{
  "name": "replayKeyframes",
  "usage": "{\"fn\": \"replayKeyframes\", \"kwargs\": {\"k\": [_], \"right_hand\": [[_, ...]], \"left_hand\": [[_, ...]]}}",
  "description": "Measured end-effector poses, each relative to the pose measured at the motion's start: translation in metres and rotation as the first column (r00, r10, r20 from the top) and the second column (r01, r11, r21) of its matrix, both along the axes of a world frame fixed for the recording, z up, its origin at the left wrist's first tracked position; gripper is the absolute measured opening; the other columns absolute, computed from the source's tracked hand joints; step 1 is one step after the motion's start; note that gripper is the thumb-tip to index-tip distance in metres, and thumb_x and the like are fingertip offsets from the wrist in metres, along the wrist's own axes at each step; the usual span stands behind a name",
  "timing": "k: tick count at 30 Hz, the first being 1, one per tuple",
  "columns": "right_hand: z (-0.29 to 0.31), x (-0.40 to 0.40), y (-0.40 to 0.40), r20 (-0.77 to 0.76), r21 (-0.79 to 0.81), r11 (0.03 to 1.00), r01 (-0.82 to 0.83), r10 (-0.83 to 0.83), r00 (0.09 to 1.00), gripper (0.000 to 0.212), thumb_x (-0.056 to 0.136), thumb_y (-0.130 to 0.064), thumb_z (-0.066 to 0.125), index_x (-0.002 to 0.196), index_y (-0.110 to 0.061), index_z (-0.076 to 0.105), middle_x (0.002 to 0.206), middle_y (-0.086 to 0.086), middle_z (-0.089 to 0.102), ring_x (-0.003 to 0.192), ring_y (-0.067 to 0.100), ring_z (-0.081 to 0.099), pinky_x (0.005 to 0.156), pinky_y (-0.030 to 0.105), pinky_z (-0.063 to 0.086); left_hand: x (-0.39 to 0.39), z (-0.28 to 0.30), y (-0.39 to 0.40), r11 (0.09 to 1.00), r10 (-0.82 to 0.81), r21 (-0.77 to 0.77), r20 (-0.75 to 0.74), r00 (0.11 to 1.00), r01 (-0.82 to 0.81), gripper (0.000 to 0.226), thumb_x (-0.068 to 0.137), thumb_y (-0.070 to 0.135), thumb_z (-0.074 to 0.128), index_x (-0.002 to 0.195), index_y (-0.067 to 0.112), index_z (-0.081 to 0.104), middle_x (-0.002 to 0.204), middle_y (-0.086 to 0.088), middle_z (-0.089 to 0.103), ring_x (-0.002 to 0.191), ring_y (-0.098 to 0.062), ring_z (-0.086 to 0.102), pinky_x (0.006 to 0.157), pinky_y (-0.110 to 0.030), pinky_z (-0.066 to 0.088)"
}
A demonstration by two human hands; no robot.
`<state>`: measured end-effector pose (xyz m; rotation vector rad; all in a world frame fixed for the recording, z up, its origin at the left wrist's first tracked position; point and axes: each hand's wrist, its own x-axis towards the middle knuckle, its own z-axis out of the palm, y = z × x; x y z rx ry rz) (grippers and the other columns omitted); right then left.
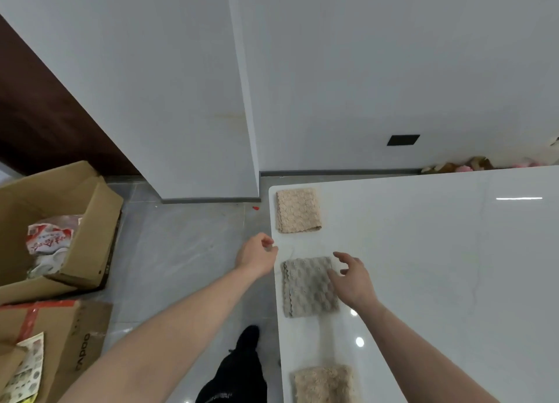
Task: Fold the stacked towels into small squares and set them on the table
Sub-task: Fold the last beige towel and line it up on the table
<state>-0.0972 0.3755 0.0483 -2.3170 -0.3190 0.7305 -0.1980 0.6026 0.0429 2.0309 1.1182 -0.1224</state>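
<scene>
Hovering over the grey towel [310,286], the right hand [352,278] has its grip open, fingers spread, just above the cloth's right edge. The left hand [257,259] hangs off the desk [438,266] edge, fingers curled; whether it pinches anything, I cannot tell. Three folded squares sit along the desk's left side: beige towel [298,210] far, grey middle, another tan towel [323,384] near, cut off below. Risk: that grey one lies close to the edge; a careless nudge could slide it floorward. No stack in sight.
</scene>
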Motion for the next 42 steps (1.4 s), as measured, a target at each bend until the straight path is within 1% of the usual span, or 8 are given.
{"fn": "replayKeyframes", "kwargs": {"k": [11, 16, 23, 30, 33, 35, 38, 42], "right_hand": [[-0.026, 0.086, 0.104, -0.091, -0.005, 0.982, 0.189, -0.189, 0.978, 0.056, 0.095, -0.038, 0.065, 0.146, -0.019, 0.052, 0.133, 0.003, 0.063, 0.114, 0.021, 0.063, 0.094, 0.031, 0.048], [-0.045, 0.097, 0.128, -0.133, -0.045, 0.962, 0.269, -0.273, 0.953, 0.046, 0.092, -0.031, 0.068, 0.136, -0.018, 0.06, 0.112, -0.002, 0.066, 0.095, 0.017, 0.061, 0.086, 0.029, 0.047], [-0.047, 0.099, 0.143, -0.061, -0.014, 0.938, 0.347, -0.347, 0.936, 0.018, 0.093, -0.016, 0.065, 0.111, -0.016, 0.069, 0.095, -0.005, 0.07, 0.077, 0.0, 0.061, 0.061, 0.019, 0.044], [-0.049, 0.093, 0.146, -0.092, -0.09, 0.941, 0.328, -0.335, 0.938, 0.031, 0.094, -0.021, 0.065, 0.124, -0.013, 0.062, 0.11, 0.004, 0.071, 0.081, 0.014, 0.061, 0.074, 0.027, 0.046], [-0.051, 0.084, 0.143, 0.087, -0.086, 0.962, 0.258, -0.251, 0.964, 0.061, 0.093, -0.027, 0.066, 0.149, -0.018, 0.042, 0.143, 0.007, 0.05, 0.109, 0.025, 0.059, 0.088, 0.034, 0.048], [-0.057, 0.079, 0.139, 0.234, -0.12, 0.988, 0.094, -0.064, 0.97, 0.069, 0.097, -0.029, 0.062, 0.158, -0.026, 0.029, 0.158, 0.004, 0.032, 0.131, 0.029, 0.045, 0.105, 0.043, 0.045], [-0.066, 0.073, 0.133, 0.218, -0.276, 0.948, -0.16, 0.224, 0.95, 0.069, 0.103, -0.031, 0.047, 0.162, -0.033, 0.011, 0.17, 0.002, 0.011, 0.153, 0.03, 0.021, 0.122, 0.045, 0.03], [-0.066, 0.064, 0.13, 0.088, -0.388, 0.887, -0.25, 0.306, 0.948, 0.076, 0.105, -0.04, 0.036, 0.161, -0.03, -0.013, 0.171, -0.002, -0.014, 0.158, 0.028, -0.002, 0.127, 0.049, 0.014]], "left_hand": [[0.112, -0.038, 0.084, 0.993, -0.041, -0.109, -0.064, 0.997, 0.034, 0.032, 0.094, 0.043, 0.064, 0.12, 0.024, 0.06, 0.108, 0.009, 0.068, 0.098, -0.019, 0.066, 0.082, -0.029, 0.05], [0.132, -0.061, 0.093, 0.989, -0.051, -0.144, -0.062, 0.997, 0.042, 0.023, 0.087, 0.044, 0.071, 0.101, 0.026, 0.065, 0.102, 0.007, 0.073, 0.095, -0.018, 0.07, 0.086, -0.034, 0.056], [0.138, -0.061, 0.102, 0.993, 0.006, -0.115, -0.023, 1.0, -0.008, 0.015, 0.088, 0.041, 0.074, 0.083, 0.028, 0.068, 0.08, 0.011, 0.068, 0.081, -0.016, 0.067, 0.071, -0.026, 0.049], [0.133, -0.056, 0.109, 0.999, -0.041, -0.031, -0.102, 0.994, 0.038, 0.033, 0.086, 0.055, 0.07, 0.076, 0.024, 0.065, 0.073, 0.011, 0.066, 0.074, -0.016, 0.064, 0.06, -0.028, 0.045], [0.133, -0.052, 0.106, 0.955, -0.213, 0.222, 0.043, 0.976, 0.199, 0.025, 0.085, 0.048, 0.069, 0.088, 0.028, 0.055, 0.094, 0.012, 0.058, 0.088, -0.016, 0.057, 0.068, -0.032, 0.047], [0.131, -0.052, 0.103, 0.832, -0.475, 0.36, 0.066, 0.878, 0.423, 0.039, 0.088, 0.045, 0.065, 0.122, 0.028, 0.054, 0.131, 0.007, 0.049, 0.121, -0.018, 0.047, 0.098, -0.034, 0.046], [0.126, -0.061, 0.101, 0.661, -0.683, 0.295, -0.146, 0.716, 0.69, 0.08, 0.095, 0.054, 0.052, 0.161, 0.025, 0.017, 0.171, 0.002, 0.001, 0.157, -0.024, 0.0, 0.126, -0.049, 0.013], [0.122, -0.075, 0.102, 0.645, -0.705, 0.146, -0.266, 0.657, 0.751, 0.093, 0.098, 0.062, 0.046, 0.162, 0.028, -0.012, 0.166, 0.004, -0.03, 0.155, -0.024, -0.023, 0.126, -0.056, -0.003]]}}
